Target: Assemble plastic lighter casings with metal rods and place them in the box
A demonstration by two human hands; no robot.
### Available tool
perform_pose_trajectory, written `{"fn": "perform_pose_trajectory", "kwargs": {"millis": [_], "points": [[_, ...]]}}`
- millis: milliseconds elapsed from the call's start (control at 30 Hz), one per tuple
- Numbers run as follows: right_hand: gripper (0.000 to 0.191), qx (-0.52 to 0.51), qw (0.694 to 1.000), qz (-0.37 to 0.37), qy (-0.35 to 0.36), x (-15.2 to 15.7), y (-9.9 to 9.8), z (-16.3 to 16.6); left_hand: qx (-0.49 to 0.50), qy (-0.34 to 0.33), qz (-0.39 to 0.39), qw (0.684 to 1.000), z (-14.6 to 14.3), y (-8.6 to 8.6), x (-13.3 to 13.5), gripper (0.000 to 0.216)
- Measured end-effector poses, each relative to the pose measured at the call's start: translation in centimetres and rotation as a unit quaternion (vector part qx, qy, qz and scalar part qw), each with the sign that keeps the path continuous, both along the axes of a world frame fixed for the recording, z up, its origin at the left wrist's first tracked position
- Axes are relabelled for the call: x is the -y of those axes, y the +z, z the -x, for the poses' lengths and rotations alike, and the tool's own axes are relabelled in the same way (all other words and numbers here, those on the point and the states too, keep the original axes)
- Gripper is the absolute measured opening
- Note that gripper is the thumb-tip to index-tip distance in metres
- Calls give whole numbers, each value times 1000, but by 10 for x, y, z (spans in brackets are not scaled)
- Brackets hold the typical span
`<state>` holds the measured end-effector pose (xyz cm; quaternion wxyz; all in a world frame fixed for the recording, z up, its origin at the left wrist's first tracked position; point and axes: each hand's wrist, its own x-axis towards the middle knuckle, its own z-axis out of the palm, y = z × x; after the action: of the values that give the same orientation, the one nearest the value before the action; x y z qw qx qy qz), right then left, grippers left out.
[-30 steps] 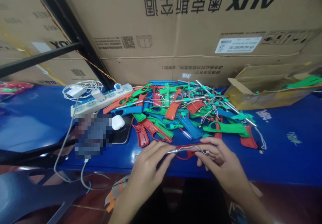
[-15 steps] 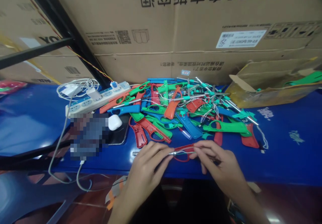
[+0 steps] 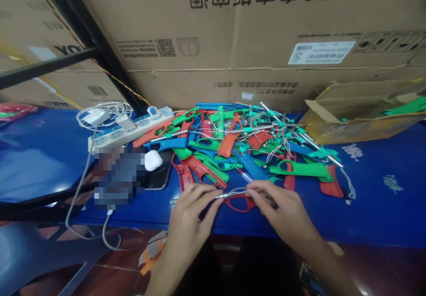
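Observation:
At the table's front edge, a red lighter shell half with a trigger loop (image 3: 238, 210) lies between my two hands. My left hand (image 3: 195, 211) is closed, with thumb and forefinger pinching the silver end of a thin metal tube (image 3: 223, 195). White wires (image 3: 238, 191) run from the tube and bow upward toward my right hand (image 3: 278, 207). That hand is closed too, its thumb and fingertips pinched on the wires at the shell's right end. My fingers cover both ends of the shell, so its handle is mostly hidden.
Behind my hands lies a pile of lighter shells (image 3: 253, 165) in red, green and blue, with metal tubes and wires. A power strip (image 3: 129, 132), a phone (image 3: 159, 176) and a white earphone case (image 3: 153, 160) sit left. An opened carton (image 3: 362, 114) stands right.
My right hand has shifted left and slightly up, closer to my left hand. The wires now arch above the red shell, and the camera view has moved slightly.

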<state>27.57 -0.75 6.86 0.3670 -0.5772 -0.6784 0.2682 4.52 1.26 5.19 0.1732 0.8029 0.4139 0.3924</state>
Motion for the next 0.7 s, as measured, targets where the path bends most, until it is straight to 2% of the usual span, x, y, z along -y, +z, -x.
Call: {"fn": "perform_pose_trajectory", "kwargs": {"millis": [267, 533, 700], "points": [[16, 35, 997, -65, 27, 1, -10, 0, -28, 3, 20, 999, 3, 3, 7, 15], [17, 50, 997, -64, 14, -2, -12, 1, -70, 5, 9, 997, 2, 3, 2, 16], [21, 81, 994, -76, 1, -1, -10, 2, -52, 8, 6, 999, -1, 3, 4, 15]]}}
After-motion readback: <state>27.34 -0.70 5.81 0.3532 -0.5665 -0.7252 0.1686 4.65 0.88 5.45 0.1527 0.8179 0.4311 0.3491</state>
